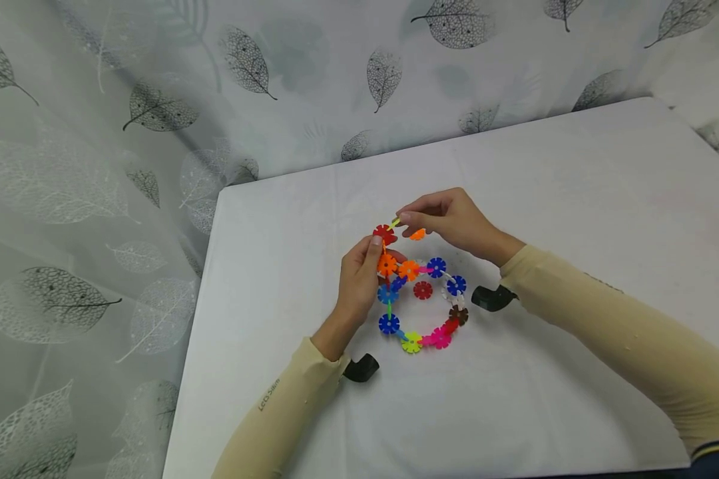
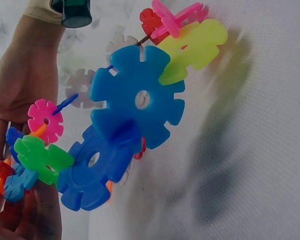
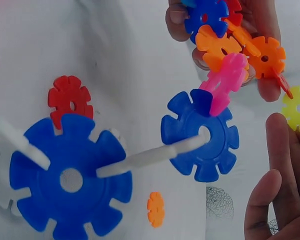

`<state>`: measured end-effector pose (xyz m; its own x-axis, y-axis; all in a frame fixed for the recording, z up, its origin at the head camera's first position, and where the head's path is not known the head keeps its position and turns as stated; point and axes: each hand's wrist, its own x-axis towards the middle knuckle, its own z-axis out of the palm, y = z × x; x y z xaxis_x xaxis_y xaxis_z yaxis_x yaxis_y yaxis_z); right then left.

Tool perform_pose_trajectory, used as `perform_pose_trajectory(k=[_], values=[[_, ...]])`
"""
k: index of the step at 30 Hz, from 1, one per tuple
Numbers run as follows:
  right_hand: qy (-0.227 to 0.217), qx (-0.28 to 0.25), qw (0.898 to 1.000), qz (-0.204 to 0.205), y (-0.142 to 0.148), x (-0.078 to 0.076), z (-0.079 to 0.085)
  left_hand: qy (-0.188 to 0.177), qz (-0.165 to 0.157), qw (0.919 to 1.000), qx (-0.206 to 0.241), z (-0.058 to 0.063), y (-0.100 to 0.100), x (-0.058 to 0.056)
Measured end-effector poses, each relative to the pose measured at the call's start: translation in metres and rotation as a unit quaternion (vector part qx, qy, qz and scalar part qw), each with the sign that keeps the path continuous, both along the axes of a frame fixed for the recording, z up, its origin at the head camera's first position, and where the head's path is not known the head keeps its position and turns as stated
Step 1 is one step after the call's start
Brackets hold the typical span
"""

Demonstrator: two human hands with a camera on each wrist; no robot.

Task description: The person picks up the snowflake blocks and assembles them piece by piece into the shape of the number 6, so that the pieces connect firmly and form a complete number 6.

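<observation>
My left hand (image 1: 355,279) grips one corner of a closed ring of notched plastic snowflake discs, at its orange discs (image 1: 387,265). A red snowflake disc (image 1: 384,233) sticks up above the thumb. My right hand (image 1: 455,223) pinches a yellow snowflake disc (image 3: 298,107) at the red one's edge; whether their slots are engaged I cannot tell. The ring runs through a blue disc (image 2: 137,100), a green disc (image 2: 44,160), a lime disc (image 1: 411,342), pink discs (image 1: 440,337), a brown disc (image 1: 458,315) and white ones, hanging toward me.
A loose red disc (image 3: 71,102) shows through the ring, lying on the white tabletop (image 1: 551,372). Another loose disc, orange (image 1: 417,234), lies under my right hand. Black wrist cameras (image 1: 361,368) jut from both sleeves. A leaf-patterned curtain (image 1: 311,86) borders the table's back and left.
</observation>
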<state>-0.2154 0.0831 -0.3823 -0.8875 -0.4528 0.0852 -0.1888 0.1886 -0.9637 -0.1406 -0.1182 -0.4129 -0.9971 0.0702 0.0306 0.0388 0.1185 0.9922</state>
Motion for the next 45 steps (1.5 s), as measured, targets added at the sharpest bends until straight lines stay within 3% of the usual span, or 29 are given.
perform_pose_trajectory(k=[11,20,31,34,39,45], values=[[-0.011,0.022,1.0,0.008,0.0,0.002,0.004,-0.001,-0.017,0.9997,-0.015,-0.002,-0.001,0.0],[-0.014,0.033,0.999,0.022,0.0,0.0,-0.003,-0.037,-0.006,0.9989,-0.026,0.004,-0.001,-0.001],[0.011,0.025,0.999,0.04,-0.001,0.001,0.002,-0.007,-0.041,0.9989,-0.021,0.004,-0.002,-0.002],[0.028,0.028,0.999,0.012,0.0,-0.003,0.002,-0.005,-0.04,0.9992,-0.01,0.003,-0.002,-0.002],[0.059,0.031,0.995,-0.071,0.007,-0.013,-0.001,-0.008,-0.031,0.9995,-0.003,0.002,-0.003,-0.001],[0.051,0.028,0.987,-0.151,0.019,-0.029,-0.01,-0.003,-0.026,0.9996,0.006,0.001,-0.006,0.0]])
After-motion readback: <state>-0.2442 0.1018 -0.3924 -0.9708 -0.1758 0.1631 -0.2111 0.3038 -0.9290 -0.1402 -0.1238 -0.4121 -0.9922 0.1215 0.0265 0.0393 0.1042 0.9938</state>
